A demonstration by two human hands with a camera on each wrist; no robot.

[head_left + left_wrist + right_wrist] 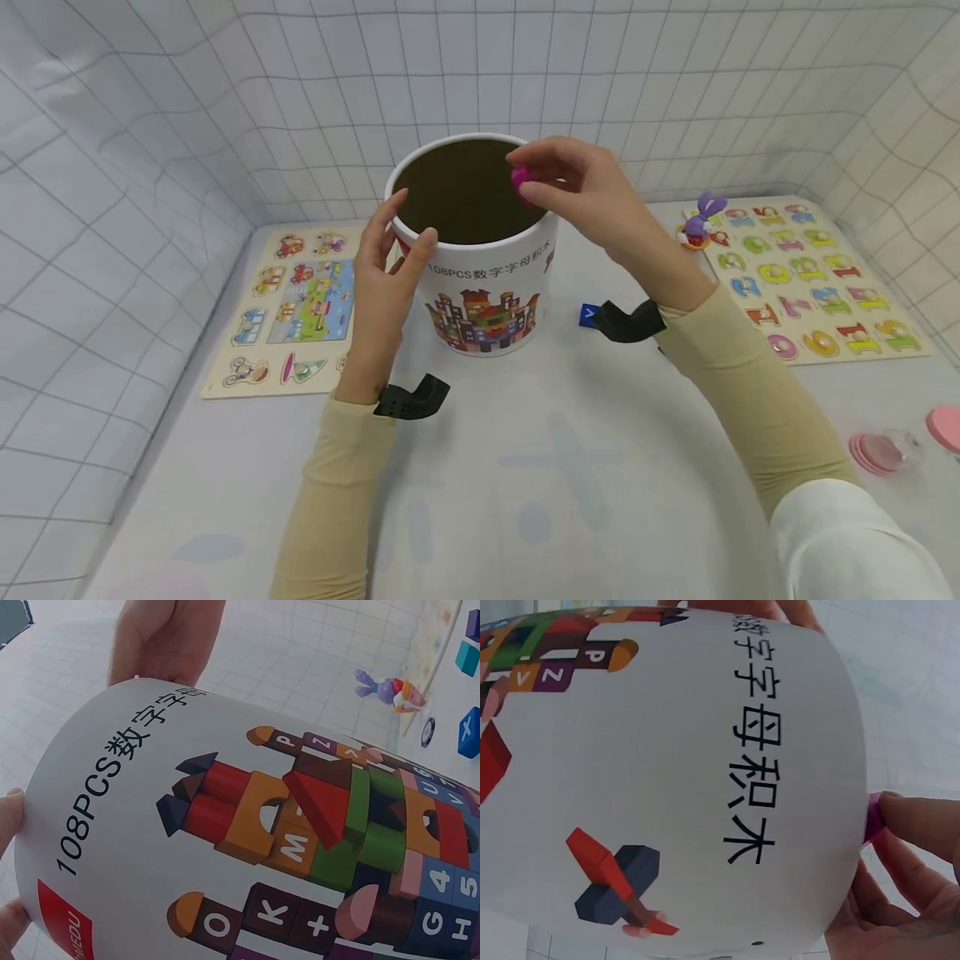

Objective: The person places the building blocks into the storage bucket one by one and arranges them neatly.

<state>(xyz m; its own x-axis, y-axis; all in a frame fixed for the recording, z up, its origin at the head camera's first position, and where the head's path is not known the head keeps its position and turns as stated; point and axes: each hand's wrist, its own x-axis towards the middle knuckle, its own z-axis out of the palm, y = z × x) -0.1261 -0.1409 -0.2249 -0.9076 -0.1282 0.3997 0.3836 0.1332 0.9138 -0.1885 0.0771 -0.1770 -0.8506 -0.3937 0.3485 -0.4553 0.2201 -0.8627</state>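
A large white bucket point(487, 287), printed with colourful building blocks and Chinese lettering, stands upright with its mouth uncovered. My left hand point(386, 287) grips the left side of its rim, fingers over the edge and thumb at the front. At the right side of the rim, my right hand point(592, 187) pinches a small magenta block point(521, 179) between thumb and fingers. That magenta block point(874, 817) shows just past the bucket's edge in the right wrist view. The bucket's dark inside hides whatever lies in it. A blue block point(589, 315) with a white mark lies right of the bucket.
A vehicle puzzle board point(247, 333) lies at the left, a number puzzle board point(810, 283) at the right. A purple rabbit toy point(701, 221) is at the latter's corner. Pink-based clear item point(885, 450) sits far right. Teal point(467, 658) and purple point(473, 625) blocks show in the left wrist view.
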